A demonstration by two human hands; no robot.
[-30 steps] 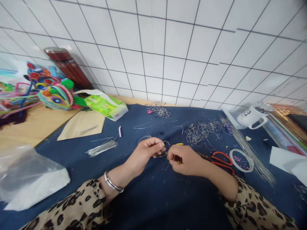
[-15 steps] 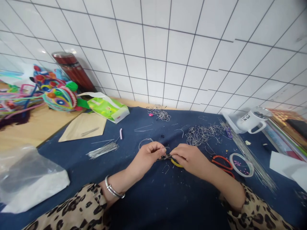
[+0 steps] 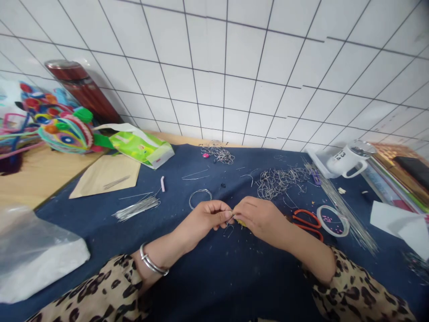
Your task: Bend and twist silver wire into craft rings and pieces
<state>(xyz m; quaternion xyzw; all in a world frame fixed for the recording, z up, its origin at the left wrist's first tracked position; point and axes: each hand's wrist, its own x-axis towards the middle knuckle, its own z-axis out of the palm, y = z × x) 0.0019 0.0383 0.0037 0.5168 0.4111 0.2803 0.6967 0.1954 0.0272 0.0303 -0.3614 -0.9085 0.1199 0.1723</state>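
My left hand (image 3: 204,217) pinches a thin piece of wire (image 3: 229,227) at its fingertips over the blue cloth (image 3: 214,277). My right hand (image 3: 259,217) is closed round a small yellow-handled tool (image 3: 241,222), whose tip meets the wire between the two hands. Both hands touch at the fingertips. A silver bangle (image 3: 150,262) is on my left wrist. A round wire loop (image 3: 199,197) lies just beyond my left hand.
A tangle of wire (image 3: 278,181) and red-handled scissors (image 3: 306,219) lie right of my hands, beside a clear round lid (image 3: 332,220) and a white mug (image 3: 348,158). A bundle of straight wires (image 3: 136,209), a green packet (image 3: 140,147) and colourful craftwork (image 3: 63,132) sit to the left.
My hands have drawn closer together, so the fingertips meet. The yellow handle is now mostly hidden in my right hand. The camera has shifted slightly.
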